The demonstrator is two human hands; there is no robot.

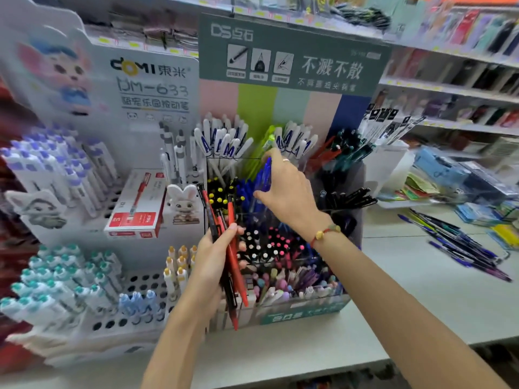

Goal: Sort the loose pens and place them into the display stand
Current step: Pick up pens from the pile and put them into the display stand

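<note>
A tiered display stand (303,313) with a green header board holds pens sorted by colour in clear compartments. My right hand (289,189) is over its middle tier and grips a blue pen (266,175) above the compartment of blue pens (245,192). My left hand (213,256) is in front of the stand's left side and grips a bundle of red and black pens (229,248), tips down. A pile of loose pens (460,248), mostly blue and dark, lies on the counter at the right.
A white DOMI stand (92,279) with teal, purple and yellow-capped pens is at the left, with a red pen box (134,209) and a rabbit figurine (182,203) on it. Stationery packs (463,175) lie at the right. Shelves of goods run behind.
</note>
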